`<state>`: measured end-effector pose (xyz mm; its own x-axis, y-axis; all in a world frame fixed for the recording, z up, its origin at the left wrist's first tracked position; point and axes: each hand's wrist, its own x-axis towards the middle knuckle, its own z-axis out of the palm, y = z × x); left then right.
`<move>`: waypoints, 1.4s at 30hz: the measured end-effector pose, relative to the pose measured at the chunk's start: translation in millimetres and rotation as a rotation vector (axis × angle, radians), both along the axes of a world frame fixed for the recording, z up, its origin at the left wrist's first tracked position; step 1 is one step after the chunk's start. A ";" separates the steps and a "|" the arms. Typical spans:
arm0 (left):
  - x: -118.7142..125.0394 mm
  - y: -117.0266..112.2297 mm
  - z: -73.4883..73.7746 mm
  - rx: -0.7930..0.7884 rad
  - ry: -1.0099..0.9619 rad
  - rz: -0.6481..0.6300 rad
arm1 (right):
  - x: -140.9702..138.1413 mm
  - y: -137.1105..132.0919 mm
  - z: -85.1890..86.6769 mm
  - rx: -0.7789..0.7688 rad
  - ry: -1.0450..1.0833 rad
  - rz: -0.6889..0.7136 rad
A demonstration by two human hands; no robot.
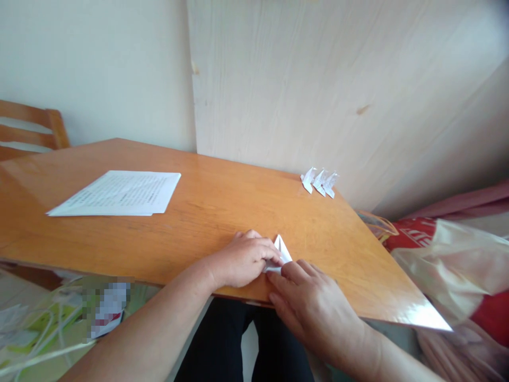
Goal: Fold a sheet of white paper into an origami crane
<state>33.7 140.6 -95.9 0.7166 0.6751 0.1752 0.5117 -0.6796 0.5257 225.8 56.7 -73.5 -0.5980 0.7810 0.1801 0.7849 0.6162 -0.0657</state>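
A small piece of white folded paper [282,248] lies on the wooden table near its front edge, its pointed tip facing away from me. My left hand [247,258] has its fingers curled and pressed on the paper's left side. From the right, my right hand [312,297] holds the paper's lower edge, fingers together. Both hands cover much of the lower part of the paper. Three folded white paper pieces [319,182] stand in a row at the table's far right, by the wall.
A stack of printed paper sheets [119,193] lies on the left of the wooden table [222,196]. Behind is a pale wall panel [278,85]. A wooden chair [55,127] stands at the far left. Bags [457,260] sit beyond the right edge; cables [51,329] lie below left.
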 end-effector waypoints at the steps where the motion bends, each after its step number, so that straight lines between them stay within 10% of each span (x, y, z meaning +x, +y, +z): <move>1: 0.2 0.0 0.1 -0.001 0.003 0.000 | -1.6 0.1 0.6 0.006 -0.010 -0.006; 17: 1.6 1.0 -3.5 0.008 -0.006 0.020 | 0.3 5.0 2.6 -0.046 0.011 0.021; 26: -1.3 -1.2 9.0 -0.027 0.035 -0.014 | 19.4 30.4 -0.2 -0.383 0.486 -0.166; 42: -0.8 0.7 3.9 0.027 -0.002 -0.015 | 6.2 62.8 18.8 -0.735 0.319 -0.338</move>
<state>32.9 141.3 -92.0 0.7263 0.6591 0.1951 0.5000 -0.7014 0.5079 232.0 119.5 -54.6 -0.3198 0.8917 -0.3202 0.7944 0.0682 -0.6035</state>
